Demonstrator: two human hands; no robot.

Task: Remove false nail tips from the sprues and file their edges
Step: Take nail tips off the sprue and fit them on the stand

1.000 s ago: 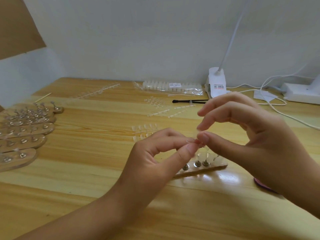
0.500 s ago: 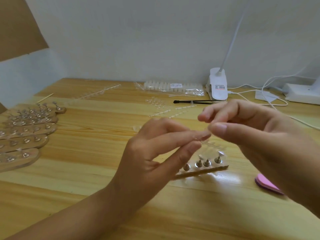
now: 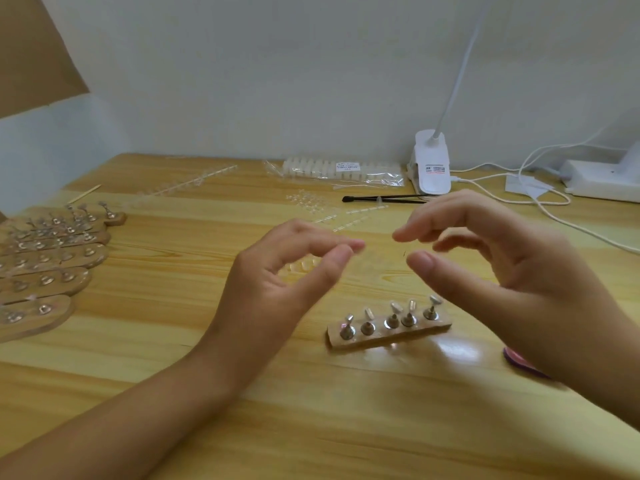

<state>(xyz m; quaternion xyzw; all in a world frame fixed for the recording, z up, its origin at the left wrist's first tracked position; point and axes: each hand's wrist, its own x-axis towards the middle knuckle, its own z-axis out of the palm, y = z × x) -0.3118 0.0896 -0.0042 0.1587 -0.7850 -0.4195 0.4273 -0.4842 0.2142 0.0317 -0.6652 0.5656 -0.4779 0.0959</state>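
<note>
Hovering over nail tips [image 3: 301, 265], left hand [image 3: 277, 282] pinches something unclear — right hand [image 3: 512, 282] hangs slack.

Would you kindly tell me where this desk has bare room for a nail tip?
Bare wood: the near strip in front of the peg holder, and the stretch between the stacked holders and the left hand. Crowded: the back, around the lamp clip, bag and sprues.

Glossy wooden table [image 3: 166, 341], clear plastic sprues [image 3: 349, 223]
</note>
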